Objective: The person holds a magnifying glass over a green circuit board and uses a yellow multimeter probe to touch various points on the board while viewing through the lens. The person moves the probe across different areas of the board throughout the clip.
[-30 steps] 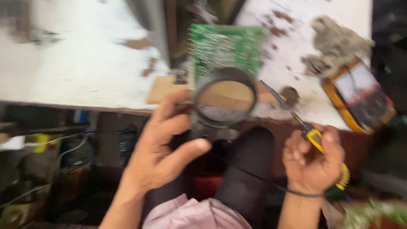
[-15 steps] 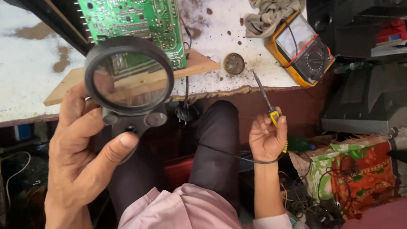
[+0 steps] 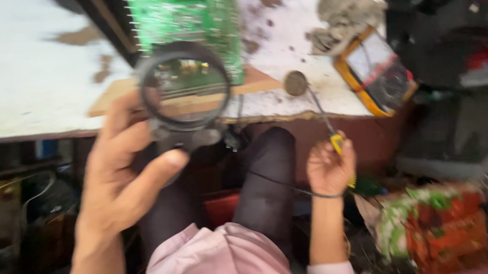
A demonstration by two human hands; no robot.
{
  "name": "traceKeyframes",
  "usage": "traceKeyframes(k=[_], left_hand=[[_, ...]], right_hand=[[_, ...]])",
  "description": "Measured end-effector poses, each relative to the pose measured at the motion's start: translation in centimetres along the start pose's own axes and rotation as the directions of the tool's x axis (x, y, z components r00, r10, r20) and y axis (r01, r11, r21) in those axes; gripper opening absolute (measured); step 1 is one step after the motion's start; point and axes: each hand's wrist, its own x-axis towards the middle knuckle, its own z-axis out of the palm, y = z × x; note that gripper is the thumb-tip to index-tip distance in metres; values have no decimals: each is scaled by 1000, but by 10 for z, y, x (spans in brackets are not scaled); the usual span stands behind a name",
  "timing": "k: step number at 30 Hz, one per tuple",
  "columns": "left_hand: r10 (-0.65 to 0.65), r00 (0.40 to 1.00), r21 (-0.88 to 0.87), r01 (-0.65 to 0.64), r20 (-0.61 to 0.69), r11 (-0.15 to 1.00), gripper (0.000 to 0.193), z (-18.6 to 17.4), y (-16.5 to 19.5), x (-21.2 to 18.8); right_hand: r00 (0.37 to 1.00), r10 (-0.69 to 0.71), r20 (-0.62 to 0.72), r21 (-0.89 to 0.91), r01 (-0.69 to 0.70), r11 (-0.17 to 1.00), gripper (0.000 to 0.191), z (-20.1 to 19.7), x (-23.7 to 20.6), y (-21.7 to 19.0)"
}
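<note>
My left hand [image 3: 119, 170] grips the handle of a black round magnifying glass [image 3: 184, 93], held over the near edge of a green circuit board [image 3: 187, 19] that lies on a wooden board [image 3: 252, 84] on the white bench [image 3: 33, 80]. My right hand [image 3: 327, 169] is closed on a yellow-handled soldering iron [image 3: 331, 133]; its thin shaft points up toward a small round tin [image 3: 295, 82] at the bench edge. A dark cord runs from the iron across my knee. The whole view is blurred.
A yellow-cased multimeter [image 3: 375, 71] lies at the bench's right end, with a grey rag [image 3: 345, 15] behind it. A green and red patterned bag [image 3: 440, 227] sits on the floor at right. Cables and clutter fill the dark space under the bench at left.
The view has shifted and turned blurry. My left hand has carried the magnifying glass rightward, over the circuit board's lower edge. My right hand stays low with the soldering iron.
</note>
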Motion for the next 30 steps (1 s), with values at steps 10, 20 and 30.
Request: traceKeyframes(k=[10,20,30], left_hand=[[12,1000,-120,-12,0,993,26,-5,-4,5],[23,999,-117,-20,31,993,28,-8,-9,5],[8,999,-105,-3,42,994,29,-10,-9,6]], right_hand=[[937,-117,331,-342,234,910,19,122,-35,11],[946,-108,306,-551,269,790,19,185,-32,47],[967,-47,250,-620,197,760,17,210,-24,60]])
